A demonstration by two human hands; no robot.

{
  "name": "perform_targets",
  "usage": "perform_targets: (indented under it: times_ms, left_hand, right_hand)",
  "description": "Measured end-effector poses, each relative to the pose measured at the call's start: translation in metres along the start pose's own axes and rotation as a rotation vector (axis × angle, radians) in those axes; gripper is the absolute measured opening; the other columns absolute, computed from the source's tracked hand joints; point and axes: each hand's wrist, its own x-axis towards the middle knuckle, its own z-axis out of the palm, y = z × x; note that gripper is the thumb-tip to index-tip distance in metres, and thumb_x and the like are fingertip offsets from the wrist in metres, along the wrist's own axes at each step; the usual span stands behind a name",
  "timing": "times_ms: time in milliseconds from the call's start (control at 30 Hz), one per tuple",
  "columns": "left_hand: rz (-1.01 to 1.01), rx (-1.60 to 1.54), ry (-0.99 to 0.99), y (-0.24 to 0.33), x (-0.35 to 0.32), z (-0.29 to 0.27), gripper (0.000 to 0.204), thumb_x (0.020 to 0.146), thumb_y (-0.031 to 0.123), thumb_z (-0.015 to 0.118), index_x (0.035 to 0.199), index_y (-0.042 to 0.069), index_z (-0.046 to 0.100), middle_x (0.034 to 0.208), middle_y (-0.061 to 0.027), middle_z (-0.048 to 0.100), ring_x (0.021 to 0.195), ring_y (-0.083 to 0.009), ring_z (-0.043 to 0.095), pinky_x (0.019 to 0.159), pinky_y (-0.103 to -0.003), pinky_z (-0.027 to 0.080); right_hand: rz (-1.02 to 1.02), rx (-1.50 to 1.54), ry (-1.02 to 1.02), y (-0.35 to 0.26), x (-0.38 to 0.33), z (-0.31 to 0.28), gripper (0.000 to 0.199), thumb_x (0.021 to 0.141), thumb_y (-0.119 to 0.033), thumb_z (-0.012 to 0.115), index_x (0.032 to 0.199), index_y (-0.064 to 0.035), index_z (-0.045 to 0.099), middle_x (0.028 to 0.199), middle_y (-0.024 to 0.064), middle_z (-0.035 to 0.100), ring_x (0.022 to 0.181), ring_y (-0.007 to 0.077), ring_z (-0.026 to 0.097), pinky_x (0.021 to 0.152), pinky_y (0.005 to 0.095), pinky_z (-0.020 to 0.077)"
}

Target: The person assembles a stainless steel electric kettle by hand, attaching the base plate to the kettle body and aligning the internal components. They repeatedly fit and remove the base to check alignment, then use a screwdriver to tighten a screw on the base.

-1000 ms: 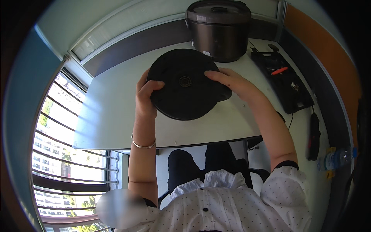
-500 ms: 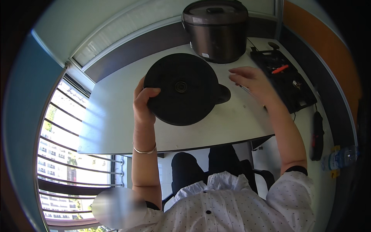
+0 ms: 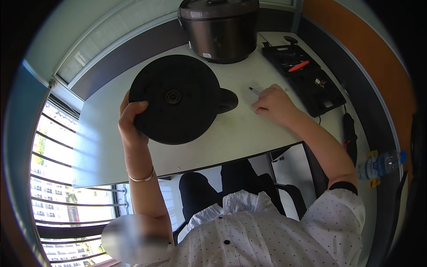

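My left hand (image 3: 132, 116) grips the left side of a black kettle (image 3: 182, 120), thumb over its round base. The base faces me, with a ring-shaped metal connector in its middle, and the dark handle (image 3: 228, 101) sticks out to the right. The kettle is held up over the table. At its right, my right hand (image 3: 273, 104) is closed low over the tabletop around a thin screwdriver (image 3: 254, 90). Only the slim shaft shows past the fingers; its grip is hidden under the hand.
A large brown rice cooker (image 3: 220, 38) stands at the back of the white table (image 3: 106, 142). To the right lies an open black tool case (image 3: 307, 82) with a red tool (image 3: 299, 66) in it. Beyond my right forearm are a black folded umbrella-like item (image 3: 350, 135) and a plastic bottle (image 3: 378, 165).
The whole view has shifted, so things appear further left. My right hand has come down and its fingers have closed on the screwdriver. The left hand keeps its hold on the kettle.
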Motion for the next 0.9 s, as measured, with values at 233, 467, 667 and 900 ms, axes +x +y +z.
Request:
perform_targets:
  times_ms: [233, 467, 667, 900]
  left_hand:
    - [0.018, -0.006, -0.014, 0.0, 0.001, -0.005, 0.049, 0.069, 0.017, 0.048, 0.109, -0.009, 0.059, 0.094, -0.0158, 0.063, 0.086, -0.0216, 0.059, 0.079, -0.026, 0.047]
    - [0.227, 0.088, -0.055, -0.008, 0.001, -0.009, 0.051, 0.069, 0.019, 0.05, 0.11, -0.011, 0.058, 0.098, -0.0157, 0.062, 0.089, -0.0208, 0.058, 0.08, -0.025, 0.046]
    - [0.101, 0.057, -0.038, 0.004, -0.003, -0.003, 0.057, 0.068, 0.017, 0.053, 0.117, -0.011, 0.053, 0.1, -0.0159, 0.061, 0.092, -0.0217, 0.057, 0.084, -0.026, 0.044]
    - [-0.016, -0.015, -0.036, 0.006, -0.001, -0.001, 0.059, 0.067, 0.015, 0.055, 0.12, -0.011, 0.052, 0.101, -0.0154, 0.06, 0.096, -0.0222, 0.056, 0.088, -0.027, 0.042]
  right_hand:
    - [-0.033, -0.093, -0.068, -0.004, -0.003, 0.016, 0.005, 0.076, -0.011, 0.065, 0.076, -0.0076, 0.069, 0.074, 0.0062, 0.06, 0.079, 0.0254, 0.057, 0.078, 0.0366, 0.0451]
    - [0.015, -0.034, -0.043, -0.009, -0.011, 0.018, 0.006, 0.077, -0.006, 0.063, 0.08, -0.0021, 0.067, 0.086, 0.0118, 0.061, 0.085, 0.0295, 0.055, 0.079, 0.0368, 0.0474]
    - [0.033, 0.001, -0.045, -0.008, -0.011, 0.017, 0.006, 0.077, -0.004, 0.063, 0.081, -0.0008, 0.066, 0.085, 0.0123, 0.061, 0.088, 0.0304, 0.055, 0.079, 0.0376, 0.0481]
    - [0.19, 0.473, 0.259, -0.014, 0.006, -0.009, 0.008, 0.081, -0.005, 0.063, 0.087, -0.001, 0.067, 0.082, 0.0094, 0.066, 0.067, 0.0176, 0.054, 0.064, 0.0304, 0.0464]
